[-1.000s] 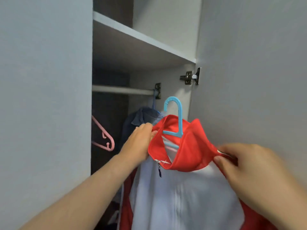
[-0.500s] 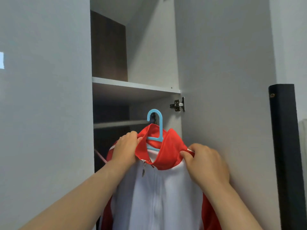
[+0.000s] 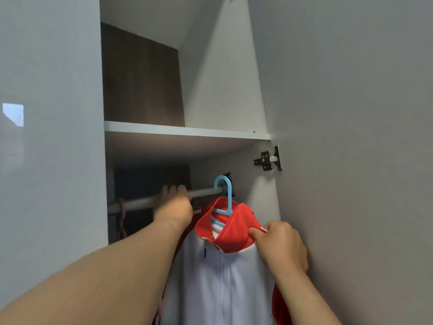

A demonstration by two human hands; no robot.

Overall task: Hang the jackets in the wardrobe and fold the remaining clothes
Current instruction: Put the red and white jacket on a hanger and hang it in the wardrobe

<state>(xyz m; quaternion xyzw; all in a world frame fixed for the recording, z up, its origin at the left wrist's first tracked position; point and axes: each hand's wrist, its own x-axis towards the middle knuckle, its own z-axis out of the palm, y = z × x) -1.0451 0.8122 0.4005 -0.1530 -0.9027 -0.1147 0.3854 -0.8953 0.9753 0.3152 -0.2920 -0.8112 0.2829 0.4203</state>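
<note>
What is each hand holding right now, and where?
Right hand pinches the jacket at its red collar. Left hand reaches to the rail; its grip cannot be told.

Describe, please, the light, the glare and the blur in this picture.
Head view: a bright rectangular reflection shines on the glossy grey left door; deep shadow fills the space under the white shelf; the left hand at the pale wardrobe rod looks soft, while the blue plastic hanger and the metal hinge stay sharp; the wide lens slants the straight door edges.
</note>
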